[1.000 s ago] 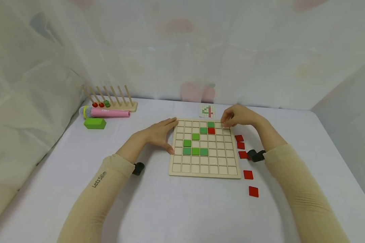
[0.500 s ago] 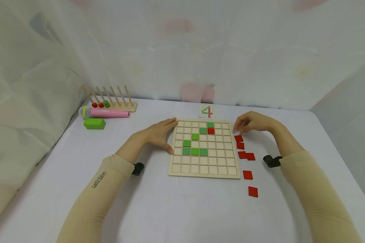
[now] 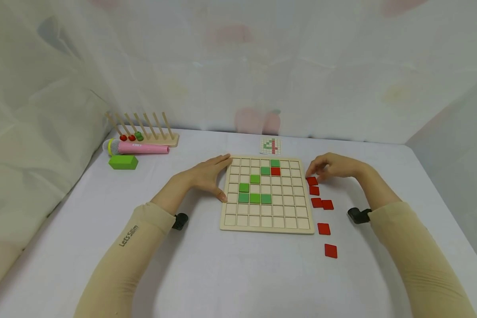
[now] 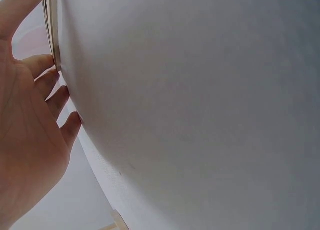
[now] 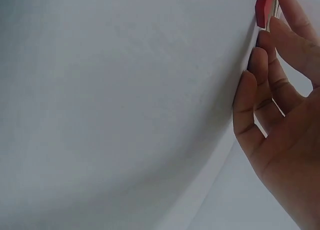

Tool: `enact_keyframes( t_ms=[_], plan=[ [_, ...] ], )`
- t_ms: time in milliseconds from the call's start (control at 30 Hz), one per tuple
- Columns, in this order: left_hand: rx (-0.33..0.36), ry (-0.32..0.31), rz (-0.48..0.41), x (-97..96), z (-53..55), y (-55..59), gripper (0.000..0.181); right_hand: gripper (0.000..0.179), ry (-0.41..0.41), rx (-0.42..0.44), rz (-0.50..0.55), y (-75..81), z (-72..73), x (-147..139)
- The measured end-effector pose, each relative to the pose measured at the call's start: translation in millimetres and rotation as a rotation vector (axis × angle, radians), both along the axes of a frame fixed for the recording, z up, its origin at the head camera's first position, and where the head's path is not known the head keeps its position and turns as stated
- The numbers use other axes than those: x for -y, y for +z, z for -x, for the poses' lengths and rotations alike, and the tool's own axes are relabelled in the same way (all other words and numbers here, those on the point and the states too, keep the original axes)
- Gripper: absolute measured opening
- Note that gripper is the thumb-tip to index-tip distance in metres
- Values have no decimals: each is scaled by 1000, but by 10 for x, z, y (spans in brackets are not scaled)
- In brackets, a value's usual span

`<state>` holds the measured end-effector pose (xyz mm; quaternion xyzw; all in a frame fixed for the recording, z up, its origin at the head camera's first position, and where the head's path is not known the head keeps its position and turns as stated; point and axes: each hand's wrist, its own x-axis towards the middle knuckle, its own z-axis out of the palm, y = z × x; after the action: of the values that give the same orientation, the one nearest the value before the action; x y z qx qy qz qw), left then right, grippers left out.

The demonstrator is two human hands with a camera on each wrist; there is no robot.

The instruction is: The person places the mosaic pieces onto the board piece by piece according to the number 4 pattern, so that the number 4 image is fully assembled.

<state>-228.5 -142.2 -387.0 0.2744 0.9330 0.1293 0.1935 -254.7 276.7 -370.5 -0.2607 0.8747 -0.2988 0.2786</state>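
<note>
A square wooden grid board (image 3: pixel 242 221) lies in the middle of the table. Several green tiles (image 3: pixel 255 179) and one red tile (image 3: pixel 275 171) sit in its cells. My left hand (image 3: pixel 208 176) is spread along the board's left edge, index finger at the top corner and thumb lower down; the left wrist view also shows this hand (image 4: pixel 35 120) beside the board's edge (image 4: pixel 52 30). Right of the board, my right hand (image 3: pixel 335 165) has its thumb and index fingertips at the topmost loose red tile (image 3: pixel 312 181). In the right wrist view the hand's (image 5: pixel 285 120) fingers are loosely bent near red tiles (image 5: pixel 262 10).
More loose red tiles (image 3: pixel 323 229) trail down the board's right side. A small pattern card (image 3: pixel 271 145) lies behind the board. At the back left are a peg rack with beads (image 3: pixel 167 140), a pink toy microphone (image 3: pixel 143 147) and a green block (image 3: pixel 123 162).
My right hand has moved from the board's top right corner rightward, then down to the topmost loose red tile. My left hand stays at the board's left edge.
</note>
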Motion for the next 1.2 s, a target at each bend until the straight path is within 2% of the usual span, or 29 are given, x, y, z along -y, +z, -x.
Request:
enact_keyframes(
  t_ms=[333,1200],
  plan=[
    [0,-3,-5,-9,2,-3,129,28,-64,22,-32,-27,-42,27],
    [2,-3,-3,4,16,-14,129,30,-82,-31,-96,-20,-46,69]
  ],
)
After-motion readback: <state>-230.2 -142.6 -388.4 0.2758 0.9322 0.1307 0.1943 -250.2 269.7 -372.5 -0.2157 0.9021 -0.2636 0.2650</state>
